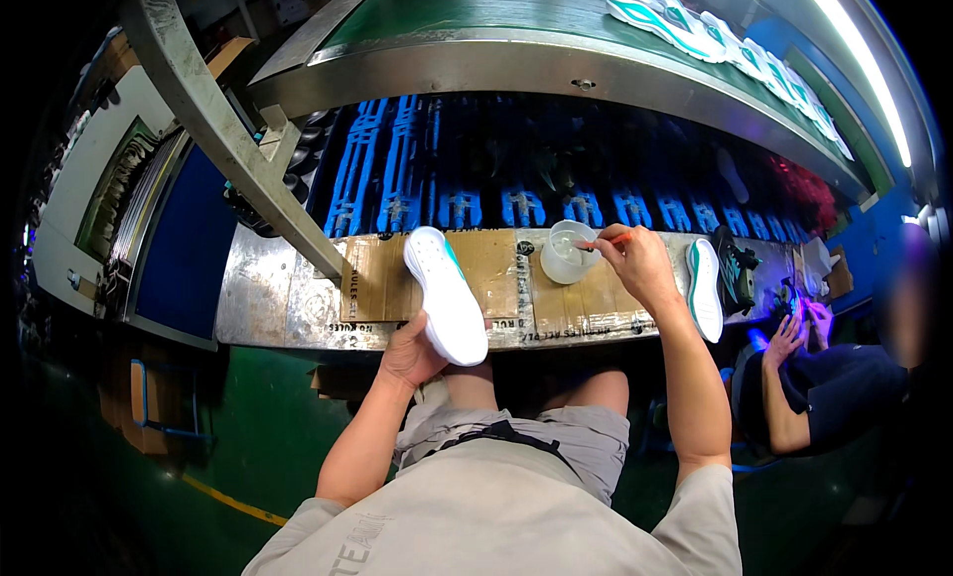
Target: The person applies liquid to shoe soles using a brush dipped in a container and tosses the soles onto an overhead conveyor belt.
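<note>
My left hand [412, 353] is closed around the heel end of a white shoe sole [449, 308] with a teal patch along one edge. The sole is held tilted above the bench's front edge, toe end away from me. In my right hand [645, 268] is a thin orange-handled brush [622, 239], pinched between the fingers. Its lower end reaches over the rim into a translucent white cup [564, 266] that stands on cardboard; the tip is hard to make out.
Flattened cardboard [377, 283] covers part of the metal bench [258, 303]. Another sole [704, 288] and a black shoe [736, 268] lie to the right. A slanted metal post [233, 134] rises at left. Behind, a green conveyor [476, 15] carries soles. A co-worker [834, 387] sits at right.
</note>
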### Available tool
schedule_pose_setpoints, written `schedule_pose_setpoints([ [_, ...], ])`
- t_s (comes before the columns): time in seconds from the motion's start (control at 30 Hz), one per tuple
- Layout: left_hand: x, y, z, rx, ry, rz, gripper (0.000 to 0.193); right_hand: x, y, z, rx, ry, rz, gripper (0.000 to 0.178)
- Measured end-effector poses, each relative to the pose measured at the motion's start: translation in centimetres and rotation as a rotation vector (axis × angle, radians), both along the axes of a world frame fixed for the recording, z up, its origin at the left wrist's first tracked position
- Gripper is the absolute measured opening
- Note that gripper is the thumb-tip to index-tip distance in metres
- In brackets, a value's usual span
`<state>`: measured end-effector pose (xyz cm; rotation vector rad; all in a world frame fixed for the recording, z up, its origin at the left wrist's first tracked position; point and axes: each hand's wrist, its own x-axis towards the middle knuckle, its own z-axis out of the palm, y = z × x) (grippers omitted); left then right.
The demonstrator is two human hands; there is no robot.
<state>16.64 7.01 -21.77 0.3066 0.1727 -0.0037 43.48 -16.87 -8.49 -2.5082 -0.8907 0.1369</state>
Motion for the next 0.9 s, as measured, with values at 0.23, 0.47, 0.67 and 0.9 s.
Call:
schedule_pose_setpoints([
  [0.23, 1.8, 0.0, 3.0, 0.394, -0.129, -0.052, 0.105, -4.9, -0.1, 1.6, 0.453, 0.011, 0.354, 0.015],
  [0.47, 1.9, -0.9, 5.4, 0.445, -0.176, -0.078, 0.113, -6.3, 1.2, 0.8, 0.522, 0.033, 0.597, 0.018],
  [0.67, 1.4, 1.6, 5.7, 0.573, -0.21, 0.1, 0.107, -9.1, -1.5, 1.2, 0.452, 0.1, 0.586, 0.015],
  [0.9, 2.3, 1.6, 7.0, 0.82, -0.237, 0.214, 0.109, -14.2, -2.5, 0.4, 0.51, 0.598, 0.157, 0.011],
])
